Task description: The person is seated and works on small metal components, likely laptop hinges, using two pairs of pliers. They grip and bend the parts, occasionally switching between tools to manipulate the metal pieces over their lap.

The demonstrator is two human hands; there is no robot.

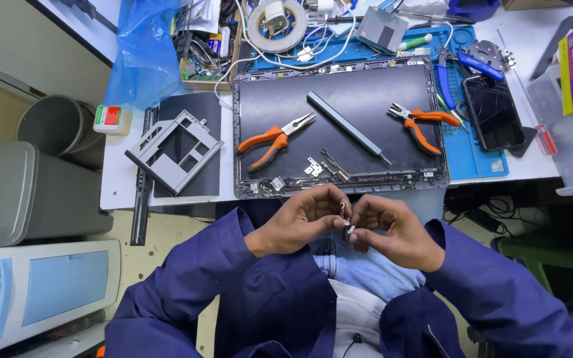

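Note:
My left hand (300,219) and my right hand (392,229) meet over my lap, just below the table's front edge. Both pinch a small metal hinge part (346,225) between their fingertips. In front of them lies a dark laptop lid shell (339,126), open side up. On it rest orange-handled long-nose pliers (273,140), orange-handled cutters (422,121), a grey metal strip (347,126) and another small hinge (329,167) near the front rim.
A grey plastic drive bracket (174,151) sits left of the shell. A black phone (493,111) and blue-handled pliers (455,66) lie on a blue mat (482,162) at right. Cables, a tape roll (274,25) and a blue bag (144,50) crowd the back.

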